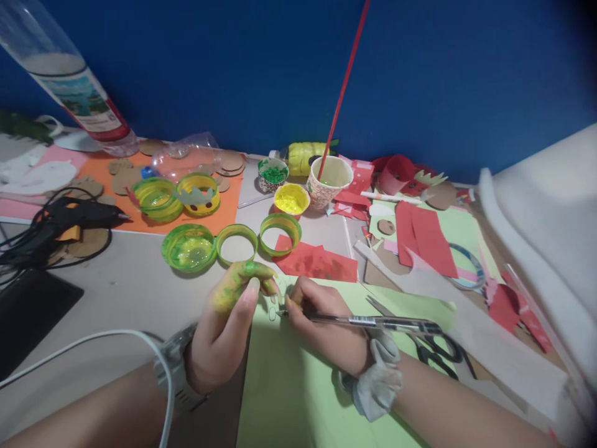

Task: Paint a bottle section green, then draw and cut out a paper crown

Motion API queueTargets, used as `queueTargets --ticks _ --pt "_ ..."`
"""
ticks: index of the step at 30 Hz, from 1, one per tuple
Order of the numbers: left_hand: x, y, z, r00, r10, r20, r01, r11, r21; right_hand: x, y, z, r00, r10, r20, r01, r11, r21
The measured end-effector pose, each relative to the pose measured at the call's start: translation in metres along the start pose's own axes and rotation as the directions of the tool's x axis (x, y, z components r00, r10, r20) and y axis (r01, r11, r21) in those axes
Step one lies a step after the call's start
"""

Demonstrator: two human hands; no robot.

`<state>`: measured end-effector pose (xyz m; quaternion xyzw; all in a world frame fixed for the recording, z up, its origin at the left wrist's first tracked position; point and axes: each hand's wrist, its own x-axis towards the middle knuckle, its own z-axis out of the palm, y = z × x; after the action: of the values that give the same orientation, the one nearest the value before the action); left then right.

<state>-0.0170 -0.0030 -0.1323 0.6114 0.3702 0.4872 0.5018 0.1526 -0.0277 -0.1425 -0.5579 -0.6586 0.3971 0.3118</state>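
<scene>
My right hand (321, 317) grips a clear-barrelled pen (373, 322), its tip on a pale green sheet of paper (284, 386). Small outlines are drawn beside the tip. My left hand (233, 317), smeared with yellow and green paint, is curled beside them, thumb apart from the bent fingers, fingertips at the paper. A small pale piece lies between the two hands; I cannot tell whether it is loose. Black-handled scissors (433, 348) lie partly under my right wrist. Beyond my left hand stand painted green-yellow rings (236, 244) and a shallow painted cup (189, 249).
A paper cup (329, 180) with a red stick stands behind pots of yellow (291, 200) and green paint (273, 175). Red paper (317, 260) lies ahead. A glue gun (88, 211), white cable (116, 334) and large bottle (77, 93) are left; paper scraps and tape (469, 267) are right.
</scene>
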Motion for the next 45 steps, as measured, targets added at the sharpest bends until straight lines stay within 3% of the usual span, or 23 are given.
queueTargets --ticks 3,9,16,45 --pt "0.0005 0.0005 0.0009 1.0 0.001 0.007 -0.002 1.0 0.027 0.0001 -0.001 -0.0011 0.999 -0.007 0.042 0.006 1.0 0.017" --pt "-0.0021 0.0006 0.0025 0.997 -0.07 -0.015 0.07 0.997 -0.041 0.0014 -0.0047 0.0 0.999 0.047 -0.015 -0.045 0.995 0.087" --pt "-0.0015 0.0003 0.0013 0.999 -0.043 -0.014 0.042 0.997 -0.068 0.0028 -0.0049 0.0021 0.996 0.078 0.03 -0.08 0.995 0.064" --pt "-0.0025 0.0026 0.0024 0.995 -0.101 -0.011 0.099 0.99 -0.099 0.003 -0.0039 -0.0001 0.999 0.041 0.006 -0.041 0.999 0.02"
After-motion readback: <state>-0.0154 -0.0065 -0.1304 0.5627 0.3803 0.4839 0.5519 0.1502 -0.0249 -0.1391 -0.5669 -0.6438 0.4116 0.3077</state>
